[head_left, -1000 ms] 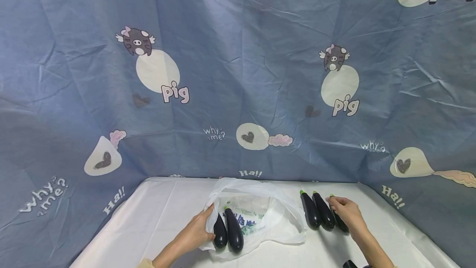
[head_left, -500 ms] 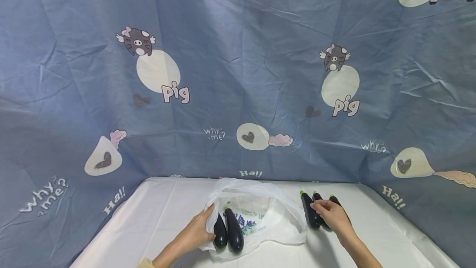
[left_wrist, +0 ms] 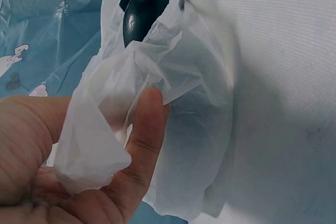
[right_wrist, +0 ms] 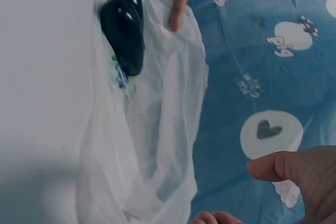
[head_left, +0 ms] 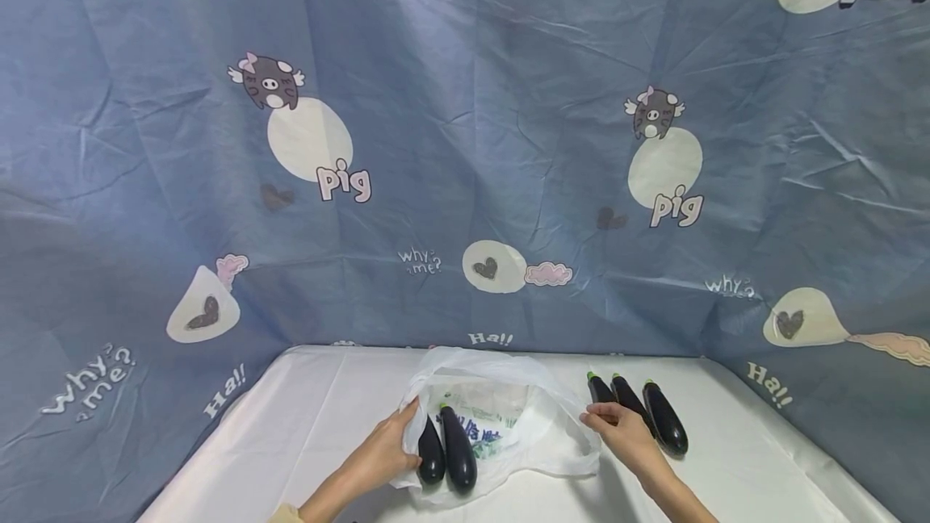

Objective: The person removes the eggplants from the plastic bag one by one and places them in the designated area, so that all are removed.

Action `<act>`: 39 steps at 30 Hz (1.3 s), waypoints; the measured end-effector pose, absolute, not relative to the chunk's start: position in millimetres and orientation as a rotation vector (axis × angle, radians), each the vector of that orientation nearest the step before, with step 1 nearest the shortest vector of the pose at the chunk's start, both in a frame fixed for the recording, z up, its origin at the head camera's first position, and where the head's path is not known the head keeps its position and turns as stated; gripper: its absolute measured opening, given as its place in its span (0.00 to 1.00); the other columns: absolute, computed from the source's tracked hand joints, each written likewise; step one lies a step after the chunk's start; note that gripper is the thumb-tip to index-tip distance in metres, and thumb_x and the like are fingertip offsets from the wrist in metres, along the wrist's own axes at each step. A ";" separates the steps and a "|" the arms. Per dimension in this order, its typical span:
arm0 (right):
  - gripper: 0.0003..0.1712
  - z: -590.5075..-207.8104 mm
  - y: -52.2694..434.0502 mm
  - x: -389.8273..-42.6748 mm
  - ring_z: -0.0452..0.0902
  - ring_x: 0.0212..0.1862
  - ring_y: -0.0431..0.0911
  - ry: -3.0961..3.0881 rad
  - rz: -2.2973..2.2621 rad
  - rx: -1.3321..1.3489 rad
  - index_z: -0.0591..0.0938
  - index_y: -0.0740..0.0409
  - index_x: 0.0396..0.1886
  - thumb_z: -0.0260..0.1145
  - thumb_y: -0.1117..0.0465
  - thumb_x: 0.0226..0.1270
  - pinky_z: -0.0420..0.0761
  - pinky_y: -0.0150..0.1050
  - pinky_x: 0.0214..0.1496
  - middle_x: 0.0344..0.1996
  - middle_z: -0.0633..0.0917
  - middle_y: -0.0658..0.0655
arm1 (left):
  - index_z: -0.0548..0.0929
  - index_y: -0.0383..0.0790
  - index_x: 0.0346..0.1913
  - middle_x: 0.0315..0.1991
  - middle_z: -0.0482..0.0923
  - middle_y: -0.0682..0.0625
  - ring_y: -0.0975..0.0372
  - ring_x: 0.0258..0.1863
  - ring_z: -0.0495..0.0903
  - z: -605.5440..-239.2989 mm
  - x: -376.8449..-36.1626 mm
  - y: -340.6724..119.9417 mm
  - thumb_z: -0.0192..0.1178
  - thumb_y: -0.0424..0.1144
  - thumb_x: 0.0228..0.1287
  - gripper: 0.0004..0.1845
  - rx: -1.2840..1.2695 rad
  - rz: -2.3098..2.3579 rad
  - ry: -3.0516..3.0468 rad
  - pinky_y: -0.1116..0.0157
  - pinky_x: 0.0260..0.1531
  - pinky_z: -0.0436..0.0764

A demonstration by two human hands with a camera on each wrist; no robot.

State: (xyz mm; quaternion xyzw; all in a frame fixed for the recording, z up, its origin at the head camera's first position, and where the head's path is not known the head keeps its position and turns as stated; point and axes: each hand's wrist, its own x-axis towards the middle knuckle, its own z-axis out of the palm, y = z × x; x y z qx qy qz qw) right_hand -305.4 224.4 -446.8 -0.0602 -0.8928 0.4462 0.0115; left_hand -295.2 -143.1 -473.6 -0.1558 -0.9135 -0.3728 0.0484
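A white plastic bag (head_left: 508, 418) lies open on the white table (head_left: 320, 426), with two dark eggplants (head_left: 458, 452) inside it. My left hand (head_left: 409, 416) pinches the bag's left rim; in the left wrist view the thumb (left_wrist: 148, 124) presses the plastic (left_wrist: 189, 87) near an eggplant (left_wrist: 143, 11). Right of the bag lie three more eggplants (head_left: 664, 420) side by side. My right hand (head_left: 594, 420) hovers over the leftmost one (head_left: 599, 387), beside the bag's right edge. The right wrist view shows this hand (right_wrist: 247, 192) with relaxed fingers, holding nothing, the bag (right_wrist: 152, 129) beyond it.
A blue cartoon-printed cloth (head_left: 465, 184) hangs behind and around the table on three sides. The table's left part and its right front corner (head_left: 770, 474) are bare white cloth.
My right hand has slid left from the rightmost eggplant across the row to the bag's right edge, uncovering the two right eggplants. The left hand and bag have stayed put.
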 end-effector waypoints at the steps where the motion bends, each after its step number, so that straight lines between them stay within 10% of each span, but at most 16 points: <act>1: 0.34 -447.9 222.3 -304.7 0.77 0.41 0.48 -2.789 1.391 -0.182 0.78 0.63 0.47 0.63 0.40 0.52 0.78 0.45 0.39 0.39 0.81 0.55 | 0.59 0.24 0.64 0.63 0.58 0.29 0.39 0.62 0.58 -473.4 -295.4 -143.1 0.67 0.29 0.30 0.49 -0.476 -1.138 -2.785 0.45 0.59 0.59; 39: 0.23 -467.5 162.1 -303.7 0.77 0.35 0.43 -2.783 1.379 0.104 0.80 0.64 0.41 0.66 0.51 0.50 0.78 0.40 0.37 0.30 0.82 0.51 | 0.59 0.25 0.64 0.63 0.60 0.30 0.40 0.61 0.61 -474.8 -296.5 -144.3 0.66 0.29 0.29 0.49 -0.489 -1.109 -2.779 0.46 0.58 0.62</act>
